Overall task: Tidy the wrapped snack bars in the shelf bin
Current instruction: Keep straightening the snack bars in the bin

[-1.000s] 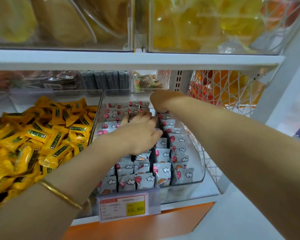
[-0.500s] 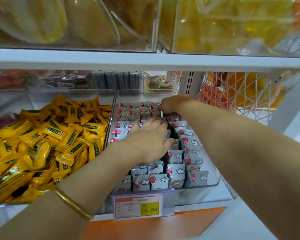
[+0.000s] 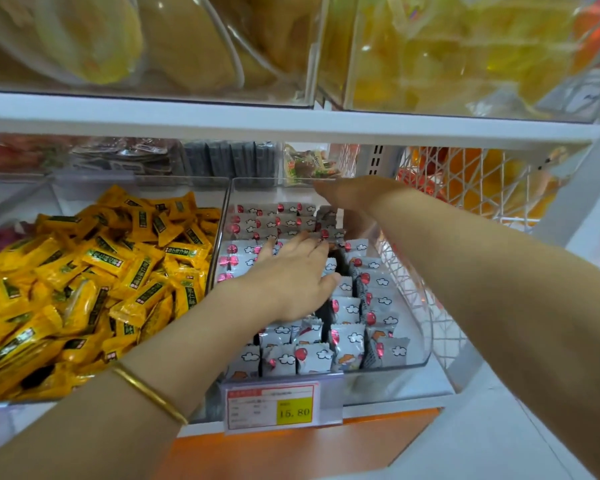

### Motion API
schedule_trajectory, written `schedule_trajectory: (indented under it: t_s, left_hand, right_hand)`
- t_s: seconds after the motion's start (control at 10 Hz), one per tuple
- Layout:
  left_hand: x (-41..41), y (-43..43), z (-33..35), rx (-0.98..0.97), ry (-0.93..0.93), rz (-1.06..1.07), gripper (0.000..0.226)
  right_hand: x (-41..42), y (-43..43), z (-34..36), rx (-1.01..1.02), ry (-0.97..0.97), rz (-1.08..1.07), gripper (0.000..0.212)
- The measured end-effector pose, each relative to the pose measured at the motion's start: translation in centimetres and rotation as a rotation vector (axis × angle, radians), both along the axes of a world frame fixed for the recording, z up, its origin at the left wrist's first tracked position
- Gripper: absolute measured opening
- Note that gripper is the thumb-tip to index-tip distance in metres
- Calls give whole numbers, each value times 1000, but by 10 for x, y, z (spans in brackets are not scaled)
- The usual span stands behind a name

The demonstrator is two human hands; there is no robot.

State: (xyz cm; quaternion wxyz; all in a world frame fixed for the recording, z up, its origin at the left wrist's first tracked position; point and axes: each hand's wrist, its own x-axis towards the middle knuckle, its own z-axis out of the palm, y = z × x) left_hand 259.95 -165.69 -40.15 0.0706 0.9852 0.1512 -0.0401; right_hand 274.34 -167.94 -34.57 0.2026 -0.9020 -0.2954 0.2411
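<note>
Small white-wrapped snack bars [image 3: 347, 341] with red balloons and clouds stand in rows in a clear plastic bin [image 3: 426, 327] on the middle shelf. My left hand [image 3: 291, 275] lies flat on the bars in the bin's middle, fingers straight and pointing to the back. My right hand [image 3: 349, 195] reaches over the bin's back right corner. Its wrist is bent and its fingers point down against the rear stack of bars, partly hidden behind them. A dark gap shows between the rows just right of my left hand.
A heap of yellow-wrapped snacks [image 3: 101, 271] fills the bin on the left. A white wire basket [image 3: 465, 188] of orange goods stands to the right. The upper shelf board [image 3: 291, 123] hangs low over the bin. A price tag [image 3: 281, 407] reading 15.80 fronts the shelf edge.
My left hand has slid a little further back over the bars. My right hand has stayed at the back right corner. The camera has come closer.
</note>
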Motion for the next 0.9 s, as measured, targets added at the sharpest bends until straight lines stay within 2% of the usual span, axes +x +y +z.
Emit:
schedule_trajectory:
  t_s: [0.1,0.2,0.3,0.4,0.5,0.6,0.7,0.8,0.9]
  left_hand:
    - [-1,1,0,3,-15,5,62]
    - [-1,-2,0,12,-35,5,61]
    - [-2,-4,2,16,-52,18,60]
    - [-3,-5,3,16,-53,12,61]
    - [-5,-7,5,6,-53,17,59]
    - [-7,-11,8,21,-158,27,51]
    - [-10,-22,13,-6,-367,5,36]
    - [-12,-37,18,-123,-464,-74,23]
    - [-12,-46,22,-225,-411,-136,22]
  right_hand:
    - [-17,-18,14,-145,-234,163,40]
    - [-22,-27,16,-250,-351,303,14]
    - [-26,-32,14,-373,-427,377,19]
    - [-31,-33,13,-475,-529,392,13]
    - [-26,-34,12,-493,-574,464,23]
    - [-26,-37,12,-466,-647,541,21]
    - [-23,-41,16,-486,-698,672,27]
    - [-21,-50,19,-497,-689,723,26]
    - [-19,-56,17,-486,-713,744,29]
